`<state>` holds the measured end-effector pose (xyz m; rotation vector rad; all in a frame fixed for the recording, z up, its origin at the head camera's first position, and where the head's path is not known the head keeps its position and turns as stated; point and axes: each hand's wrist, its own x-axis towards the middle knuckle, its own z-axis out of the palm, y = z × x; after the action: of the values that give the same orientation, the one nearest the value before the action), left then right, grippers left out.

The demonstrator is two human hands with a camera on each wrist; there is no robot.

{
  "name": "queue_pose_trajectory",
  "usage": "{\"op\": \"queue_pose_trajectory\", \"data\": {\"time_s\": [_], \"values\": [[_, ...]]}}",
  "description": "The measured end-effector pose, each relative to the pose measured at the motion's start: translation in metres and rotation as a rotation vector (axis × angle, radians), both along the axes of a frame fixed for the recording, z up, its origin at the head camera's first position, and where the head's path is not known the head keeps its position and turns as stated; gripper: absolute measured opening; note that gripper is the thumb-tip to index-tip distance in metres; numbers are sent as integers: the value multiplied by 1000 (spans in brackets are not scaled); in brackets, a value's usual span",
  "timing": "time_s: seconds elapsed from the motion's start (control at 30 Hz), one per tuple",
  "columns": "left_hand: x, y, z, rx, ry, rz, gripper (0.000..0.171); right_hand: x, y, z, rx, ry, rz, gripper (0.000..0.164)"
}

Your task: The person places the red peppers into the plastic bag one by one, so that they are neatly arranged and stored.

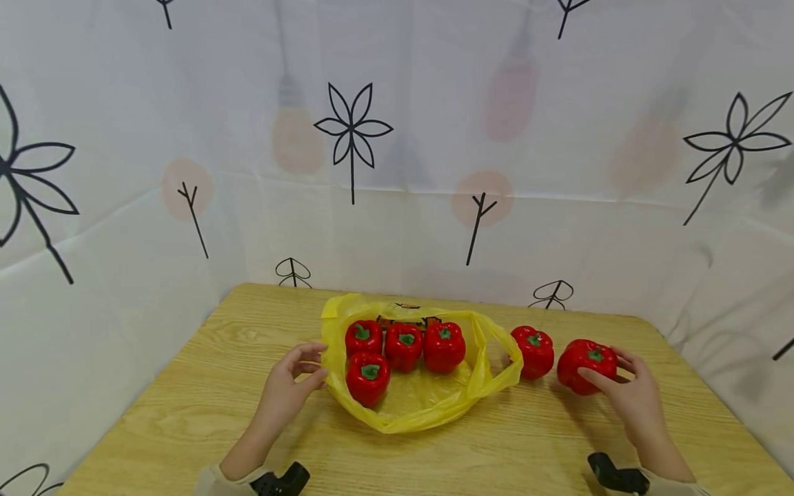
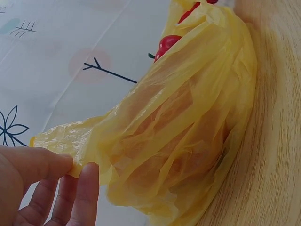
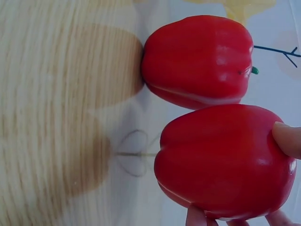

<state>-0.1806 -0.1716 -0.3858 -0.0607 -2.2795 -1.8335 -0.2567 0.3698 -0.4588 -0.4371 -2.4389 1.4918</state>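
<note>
A yellow plastic bag (image 1: 428, 415) lies with its mouth spread wide, and several red bell peppers (image 1: 369, 379) with green stems sit inside. My left hand (image 1: 290, 379) pinches the bag's left edge between thumb and fingers; the left wrist view shows the thin film (image 2: 84, 141) drawn out toward the fingertips. On the right, my right hand (image 1: 635, 396) grips a bell pepper (image 1: 583, 365), thumb on one side and fingers on the other. This pepper appears slightly above the tabletop. Just left of it, another bell pepper (image 3: 197, 61) stands outside the bag, beside its right handle loop.
Everything rests on a light wood-grain table (image 1: 205, 386). A white cloth (image 1: 409, 151) printed with flowers and twigs hangs behind the table and along its sides. Dark devices are strapped at the left wrist (image 1: 282, 480) and right wrist (image 1: 620, 477).
</note>
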Motion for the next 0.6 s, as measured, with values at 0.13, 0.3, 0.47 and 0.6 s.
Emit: {"op": "queue_pose_trajectory", "data": {"time_s": [0.13,0.3,0.47,0.6], "values": [[0,1,1,0,-4,5,32,3,-2,5,10,35,-12,96],[0,1,1,-1,-1,6,32,25,-30,45,-8,11,-27,93],[0,0,1,-3,-3,5,32,49,-58,82,-14,9,-13,88],[1,0,1,-8,-4,6,32,55,-66,92,-13,13,-11,86]]}}
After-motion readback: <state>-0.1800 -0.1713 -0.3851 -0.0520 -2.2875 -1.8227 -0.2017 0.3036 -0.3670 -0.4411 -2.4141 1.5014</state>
